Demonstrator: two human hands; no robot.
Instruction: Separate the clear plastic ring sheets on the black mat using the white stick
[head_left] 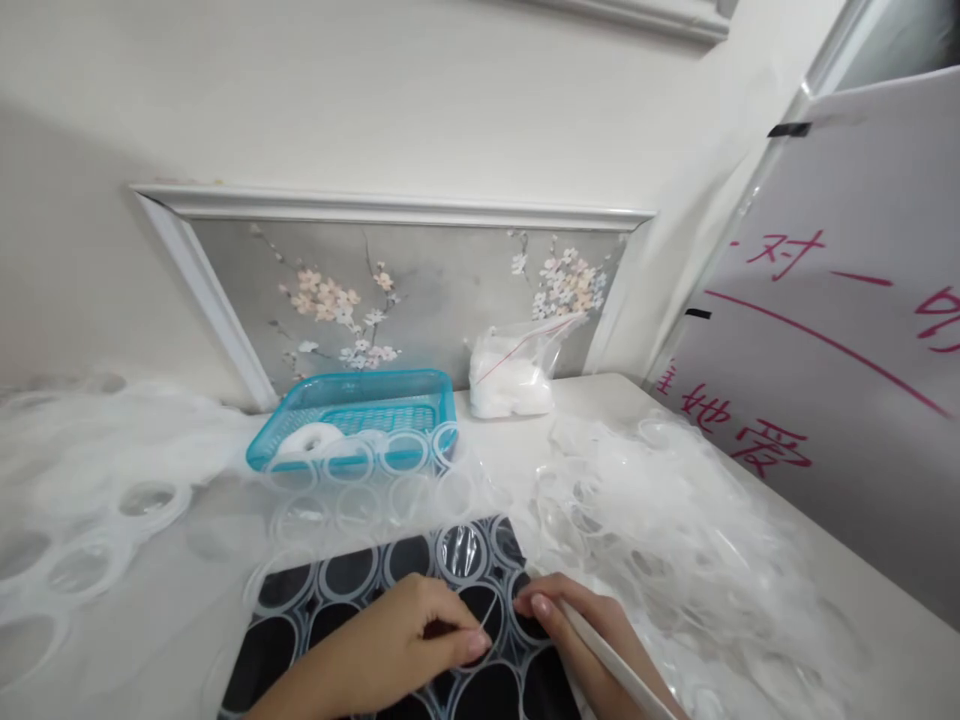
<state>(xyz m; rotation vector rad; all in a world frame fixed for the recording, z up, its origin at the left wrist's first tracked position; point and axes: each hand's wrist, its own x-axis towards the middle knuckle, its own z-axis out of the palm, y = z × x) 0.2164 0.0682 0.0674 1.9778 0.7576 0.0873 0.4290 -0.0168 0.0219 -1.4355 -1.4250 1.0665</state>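
In front of me lies a black board (266,655) under a clear plastic sheet printed with white rings (349,575). My left hand (409,640) rests over the middle of it, thumb and forefinger pinched together above one ring. Whatever is between those fingertips is too small to make out. At the board's right side, my right hand (581,630) is closed around a slim, pale, stick-like tool (619,665). Its fingertips are close to another ring, a little apart from my left hand. The tool's tip cannot be made out clearly.
Behind the board stands a blue plastic basket (352,380) holding a white roll (311,438). A zip bag with white contents (514,375) leans near the wall. Piles of clear ringed film lie left (112,480) and right (675,540). A whiteboard (825,250) borders the right.
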